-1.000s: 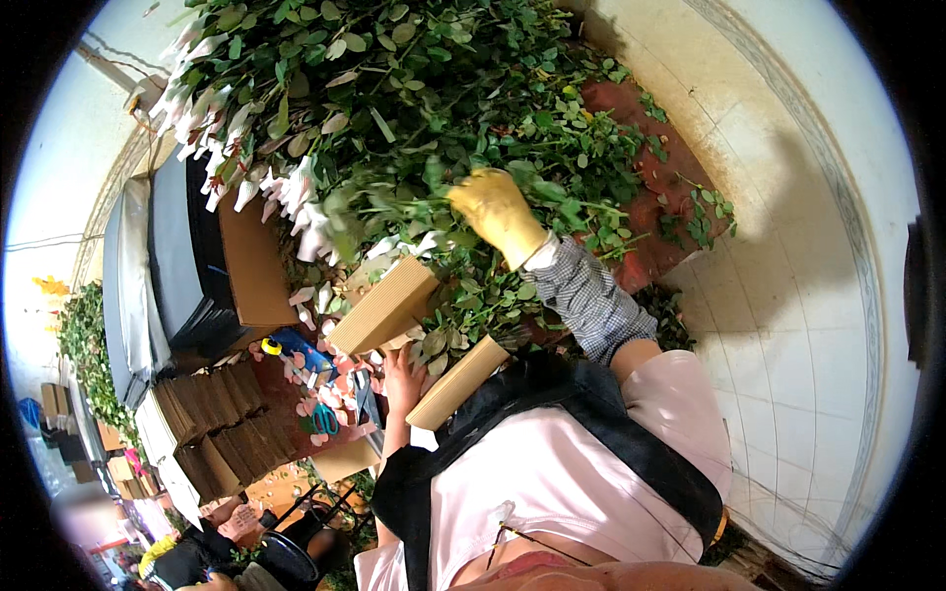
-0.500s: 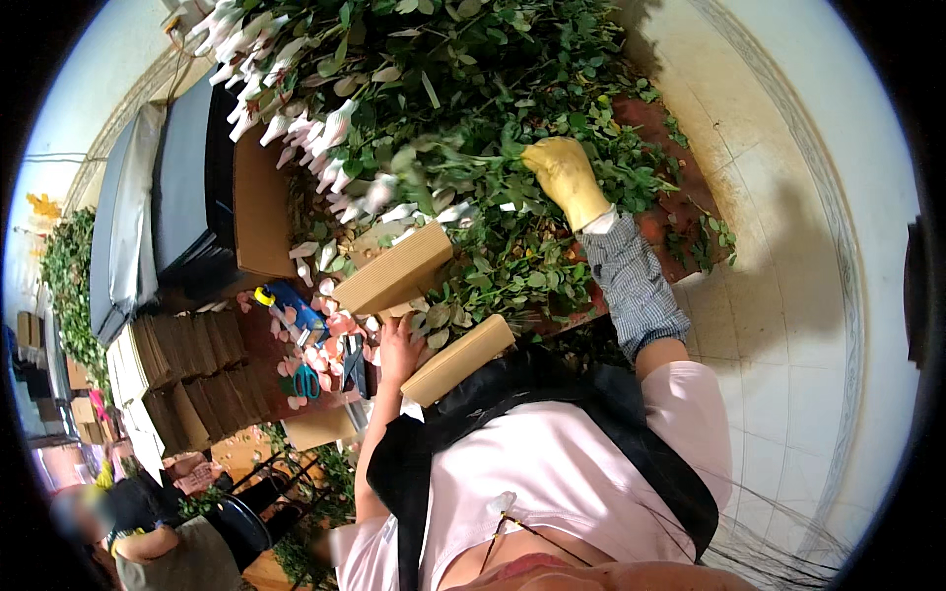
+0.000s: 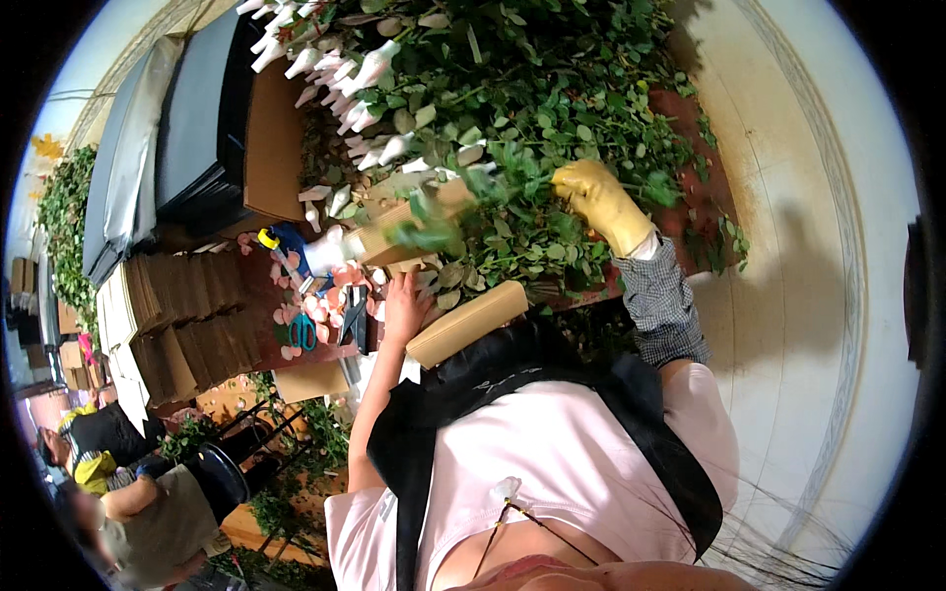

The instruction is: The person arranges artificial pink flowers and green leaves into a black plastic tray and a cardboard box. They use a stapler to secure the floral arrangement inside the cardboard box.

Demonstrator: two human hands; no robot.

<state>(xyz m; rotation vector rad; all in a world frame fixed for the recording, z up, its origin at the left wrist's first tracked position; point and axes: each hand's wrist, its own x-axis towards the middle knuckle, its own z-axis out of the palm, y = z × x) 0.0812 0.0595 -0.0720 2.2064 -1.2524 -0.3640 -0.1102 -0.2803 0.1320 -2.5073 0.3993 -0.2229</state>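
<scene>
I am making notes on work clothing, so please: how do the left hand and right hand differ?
The right hand wears a yellow glove; the left hand is bare. A checked sleeve covers the right forearm; the left forearm is bare. The right hand is curled; the left hand's visible fingers look straighter. Both are at the table.

My left arm (image 3: 371, 428) stretches forward to my bare left hand (image 3: 402, 313), its fingers (image 3: 398, 288) loosely spread, while my right arm (image 3: 662, 305) extends farther out and slants inward, my yellow-gloved right hand (image 3: 601, 205) curled into a fist at its end.
</scene>
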